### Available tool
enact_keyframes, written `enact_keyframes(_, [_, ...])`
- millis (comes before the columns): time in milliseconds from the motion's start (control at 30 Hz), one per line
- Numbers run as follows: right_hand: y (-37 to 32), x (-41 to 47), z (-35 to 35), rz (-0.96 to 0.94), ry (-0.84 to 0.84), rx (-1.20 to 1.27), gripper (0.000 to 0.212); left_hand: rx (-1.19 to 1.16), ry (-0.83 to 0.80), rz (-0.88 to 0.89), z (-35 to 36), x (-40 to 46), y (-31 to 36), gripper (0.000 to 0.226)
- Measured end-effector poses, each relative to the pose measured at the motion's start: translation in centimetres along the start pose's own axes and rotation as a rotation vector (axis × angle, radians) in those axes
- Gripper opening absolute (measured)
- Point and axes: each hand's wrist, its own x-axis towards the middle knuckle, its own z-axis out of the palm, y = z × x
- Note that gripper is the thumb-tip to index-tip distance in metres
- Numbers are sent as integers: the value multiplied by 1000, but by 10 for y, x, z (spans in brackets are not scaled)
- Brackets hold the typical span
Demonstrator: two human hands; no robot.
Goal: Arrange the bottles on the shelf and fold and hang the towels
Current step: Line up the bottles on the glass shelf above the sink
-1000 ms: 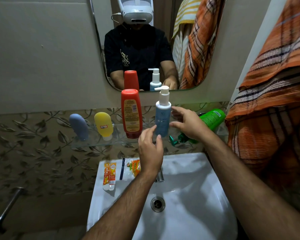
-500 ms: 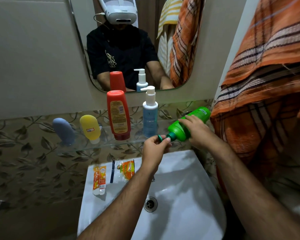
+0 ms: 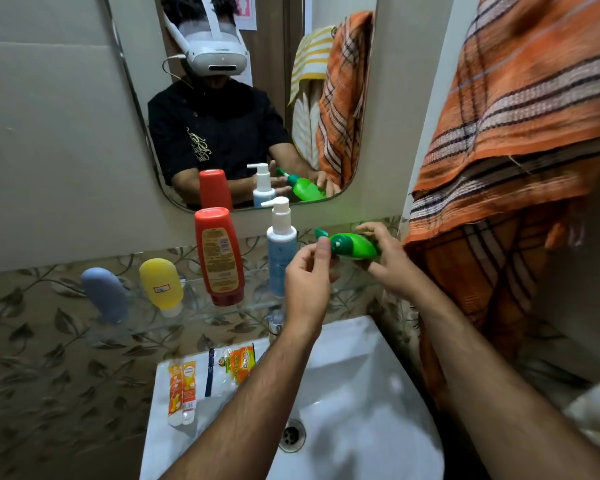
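My right hand (image 3: 387, 261) grips a green bottle (image 3: 355, 245), held tilted above the glass shelf (image 3: 187, 306) with its open flip cap pointing left. My left hand (image 3: 309, 278) is raised beside the cap end, thumb touching the bottle's neck. On the shelf stand a blue-grey tube (image 3: 104, 294), a yellow tube (image 3: 161, 284), a red bottle (image 3: 219, 256) and a white-and-blue pump bottle (image 3: 281, 251). An orange checked towel (image 3: 520, 133) hangs on the right wall.
A white sink (image 3: 361, 393) lies below, with toothpaste tubes (image 3: 182, 393), a dark stick and an orange sachet (image 3: 239, 363) on its left rim. A mirror (image 3: 243, 98) above the shelf reflects a person and more hanging towels. Leaf-patterned tiles cover the wall.
The green bottle was lifted from its lying spot on the shelf's right end by my right hand. My left hand rose from the shelf front to the bottle's cap.
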Motion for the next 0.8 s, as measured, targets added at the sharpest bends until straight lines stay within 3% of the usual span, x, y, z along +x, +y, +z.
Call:
enact_keyframes(167, [-14,12,-21,-15,25,269,42,-22,-19,120,14,11,9,18])
enact_keyframes(333, [-21,21,-27,43,53,445,47,149,-88,87,29,26,-1,45])
enact_keyframes(533, [-15,26,-36,168,-15,585,44,371,-135,-29,33,45,-26,54])
enact_keyframes(800, [16,21,-11,306,39,384,41,496,-141,-54,26,52,-43,58])
